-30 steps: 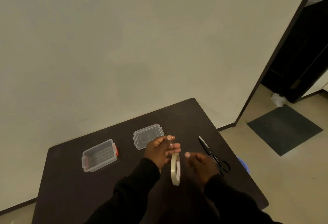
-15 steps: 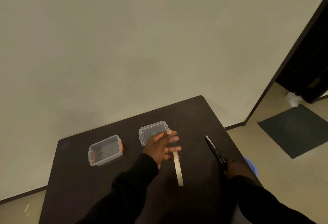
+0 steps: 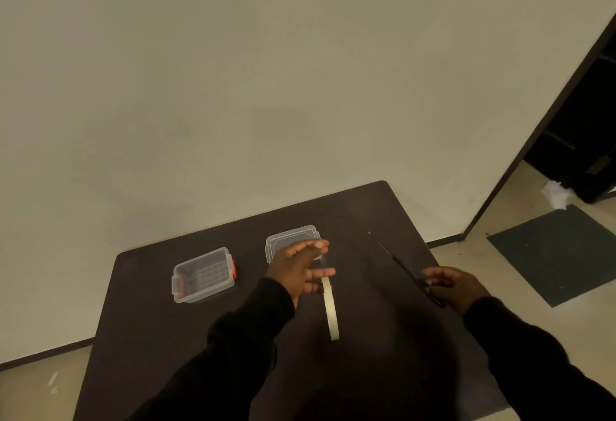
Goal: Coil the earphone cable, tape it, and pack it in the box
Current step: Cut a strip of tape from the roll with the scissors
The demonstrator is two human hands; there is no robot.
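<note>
A clear plastic box (image 3: 202,275) with red latches stands open at the left of the dark table (image 3: 366,370). Its clear lid (image 3: 290,240) lies flat behind my left hand (image 3: 296,270). That hand holds a pulled-out strip of tape between raised fingers, and the pale tape roll (image 3: 330,308) hangs from it, seen edge-on above the table. My right hand (image 3: 456,287) grips the handles of the black scissors (image 3: 398,262), whose blades point toward the far edge. I see no earphone cable; whether it is inside my left hand I cannot tell.
A plain wall rises right behind the table. To the right the floor holds a dark mat (image 3: 553,250), with crumpled white paper (image 3: 556,194) by a dark doorway (image 3: 586,114). The table's right edge lies close to my right hand.
My right hand left the tape roll, went right to the scissors and closed on their handles. My left hand kept the tape, the roll now hanging lower.
</note>
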